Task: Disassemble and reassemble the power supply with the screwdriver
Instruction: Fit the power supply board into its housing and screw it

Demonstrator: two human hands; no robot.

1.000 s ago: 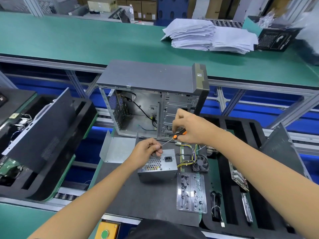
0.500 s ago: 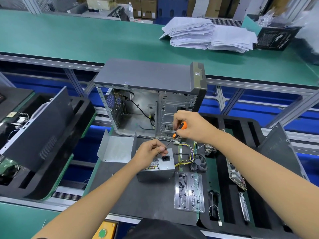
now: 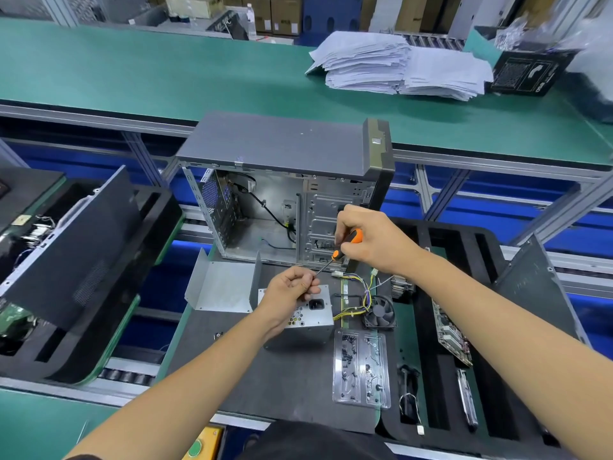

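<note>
The grey metal power supply (image 3: 306,322) stands on the dark mat, its socket and vent holes facing up, coloured wires running off to its right. My left hand (image 3: 292,287) hovers over its top edge and pinches the screwdriver's tip, perhaps with a small screw that I cannot make out. My right hand (image 3: 371,242) grips the orange and black screwdriver (image 3: 345,249), whose thin shaft slants down left into my left fingers. A bent metal cover (image 3: 222,287) lies left of the power supply.
An open computer case (image 3: 288,194) stands just behind my hands. A small fan (image 3: 379,312) and a clear parts tray (image 3: 361,370) lie to the right, with boards in black foam slots (image 3: 451,333). A black tray with a panel (image 3: 73,260) sits at left. Paper stacks (image 3: 398,66) rest on the green bench.
My right hand has lifted and tilted the screwdriver handle more upright. My left hand keeps pinching at the tip over the power supply. The view has shifted slightly.
</note>
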